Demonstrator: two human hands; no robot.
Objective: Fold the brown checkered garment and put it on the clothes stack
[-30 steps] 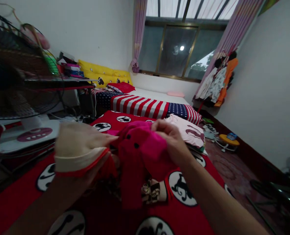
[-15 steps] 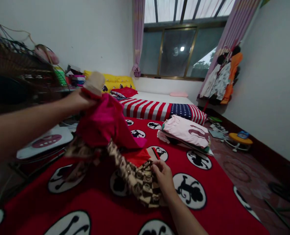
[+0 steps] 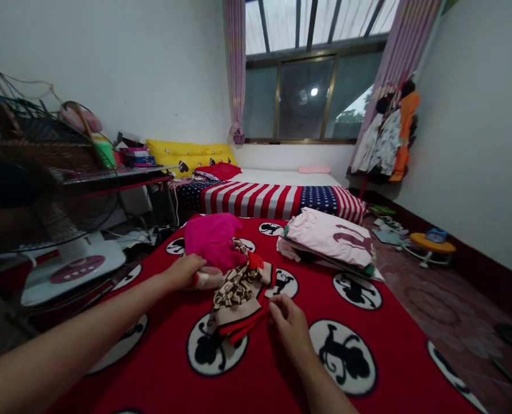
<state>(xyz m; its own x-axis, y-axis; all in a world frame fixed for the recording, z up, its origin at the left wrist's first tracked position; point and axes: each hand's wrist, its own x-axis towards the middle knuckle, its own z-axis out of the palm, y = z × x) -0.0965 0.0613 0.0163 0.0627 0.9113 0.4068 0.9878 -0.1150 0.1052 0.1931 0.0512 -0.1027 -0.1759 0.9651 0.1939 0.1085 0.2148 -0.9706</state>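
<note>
A crumpled garment lies on the red bedspread (image 3: pixel 161 351), which has black-and-white round figures. Part of it is plain magenta cloth (image 3: pixel 213 238); the rest is brown-and-beige patterned cloth (image 3: pixel 236 287) with beige and red borders. My left hand (image 3: pixel 189 271) is closed on the garment's left side, by a pale, red-edged band (image 3: pixel 208 278) that sticks out past the fingers. At the right border of the patterned part is my right hand (image 3: pixel 291 325), its fingers loosely curled with a gap between thumb and index. No cloth shows between them.
A stack of folded clothes (image 3: pixel 329 236), a pink shirt on top, sits at the bed's far right. To the left stand a fan (image 3: pixel 72 259) and a cluttered desk (image 3: pixel 139 172). Behind is another bed with a striped cover (image 3: pixel 251 197). A small stool (image 3: pixel 432 241) stands on the floor at right.
My left hand has come down with the raised garment, which now lies bunched on the bedspread. The right hand, earlier pinching the patterned cloth, now has its fingers beside the border.
</note>
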